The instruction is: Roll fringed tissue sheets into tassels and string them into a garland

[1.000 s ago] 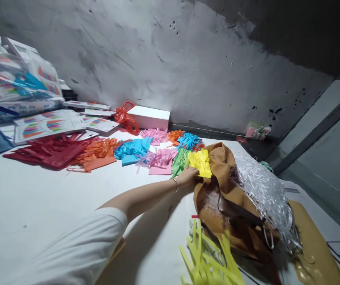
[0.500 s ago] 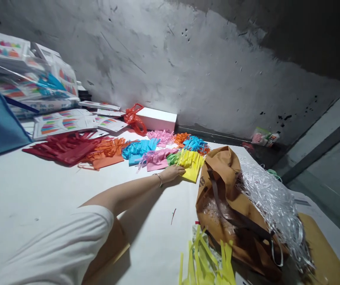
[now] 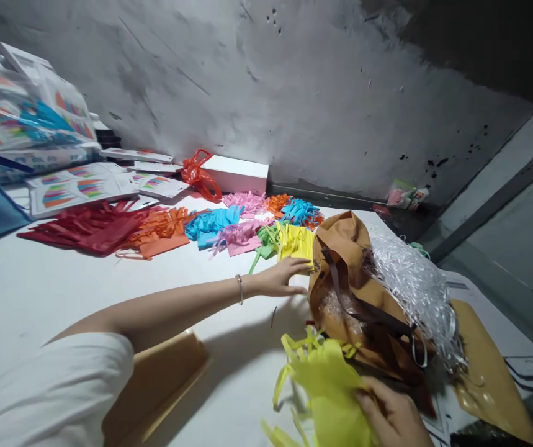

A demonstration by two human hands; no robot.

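My left hand [image 3: 279, 277] reaches out across the white table [image 3: 61, 292], with a thin bracelet on the wrist. Its fingers are stretched out and apart, and the fingertips touch the near edge of a yellow fringed paper [image 3: 296, 243]. That paper lies at the right end of a row of coloured fringed papers, beside a green one [image 3: 266, 239]. At the bottom of the view my right hand [image 3: 394, 417] is closed on a yellow-green fringed paper [image 3: 326, 385] and holds it just above the table, in front of a brown bag [image 3: 347, 267].
Red [image 3: 84, 226], orange [image 3: 159, 231], blue [image 3: 210, 223] and pink [image 3: 241, 237] fringed papers lie in a row. Silver shredded strips [image 3: 410, 282] spill over the brown bag. A white box [image 3: 238, 175], a red plastic bag [image 3: 197, 176] and printed cards [image 3: 80, 189] sit by the wall. Brown paper [image 3: 164, 379] lies near my body.
My left hand has drawn back a little towards me, to the yellow paper's near edge. My right hand has come into view at the bottom, holding the yellow-green fringed paper.
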